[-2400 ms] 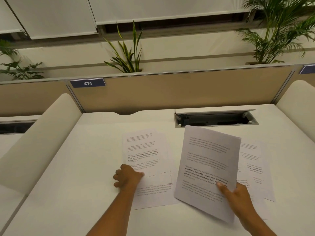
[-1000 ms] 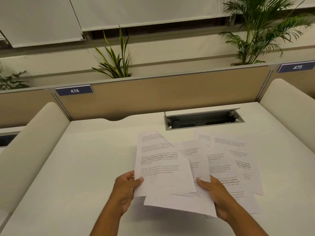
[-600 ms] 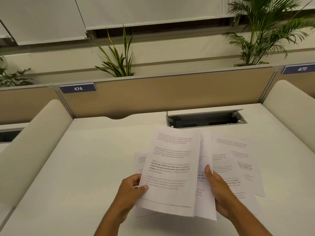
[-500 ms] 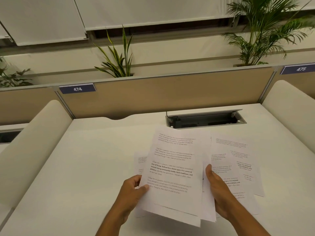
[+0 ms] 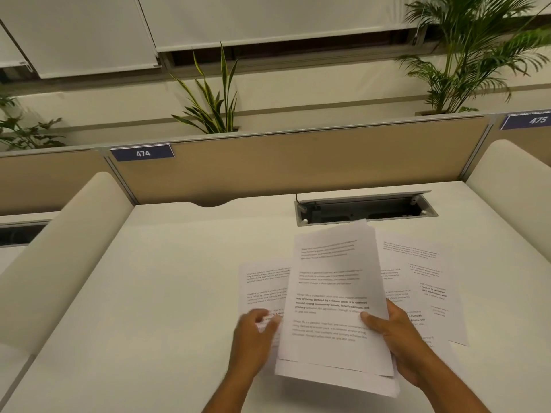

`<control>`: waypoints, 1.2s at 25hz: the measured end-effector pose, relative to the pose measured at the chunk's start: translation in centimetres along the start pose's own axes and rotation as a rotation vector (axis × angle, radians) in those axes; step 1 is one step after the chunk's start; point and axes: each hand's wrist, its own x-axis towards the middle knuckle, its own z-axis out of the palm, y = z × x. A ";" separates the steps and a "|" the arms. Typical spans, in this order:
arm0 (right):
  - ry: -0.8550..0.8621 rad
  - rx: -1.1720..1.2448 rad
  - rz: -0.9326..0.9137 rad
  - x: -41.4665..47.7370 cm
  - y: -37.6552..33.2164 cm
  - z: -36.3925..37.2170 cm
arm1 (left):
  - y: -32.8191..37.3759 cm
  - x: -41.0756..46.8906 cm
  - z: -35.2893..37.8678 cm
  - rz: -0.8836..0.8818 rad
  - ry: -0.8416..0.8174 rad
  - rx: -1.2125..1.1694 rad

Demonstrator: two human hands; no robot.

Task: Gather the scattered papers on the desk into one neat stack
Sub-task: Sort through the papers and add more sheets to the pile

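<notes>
We see the held sheets (image 5: 334,296) raised off the desk (image 5: 149,293), long axis running away from us, top edge tipped toward the cable tray (image 5: 365,208). The right hand (image 5: 396,338) grips their right edge, thumb on the print. The left hand (image 5: 253,338) is blurred over a flat sheet (image 5: 262,281); we cannot tell its grip. More sheets (image 5: 423,281) lie right, partly hidden.

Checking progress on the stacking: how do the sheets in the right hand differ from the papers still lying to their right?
The held sheets are lifted and tilted, gripped by the right hand; the loose papers lie flat on the desk. The held ones are roughly bundled, the loose ones fanned apart. Both are white printed pages.
</notes>
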 end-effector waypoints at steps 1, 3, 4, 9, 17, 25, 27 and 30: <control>0.006 0.011 -0.001 0.0 -0.1 -0.5 | -0.5 0.9 0.1 -0.034 0.121 0.151; 0.029 0.021 -0.004 -0.1 -0.1 -1.3 | -1.0 2.5 0.3 -0.127 0.221 0.433; 0.044 0.023 -0.005 -0.1 0.0 -1.6 | -1.1 3.3 0.5 -0.164 0.214 0.503; 0.098 0.029 -0.024 0.0 0.1 -2.5 | -0.3 5.7 1.6 -0.257 0.178 0.559; 0.148 0.040 -0.012 0.0 0.9 -3.3 | -0.6 8.5 -0.5 -0.306 0.114 0.409; 0.176 0.040 0.008 -0.2 1.3 -3.8 | 1.2 6.6 -5.0 0.068 0.174 -0.184; 0.177 0.033 0.015 -0.2 1.4 -3.7 | 2.5 6.1 -6.8 0.069 0.158 -0.426; 0.163 0.027 0.026 0.0 1.5 -3.1 | 3.7 5.9 -8.5 0.008 0.119 -0.673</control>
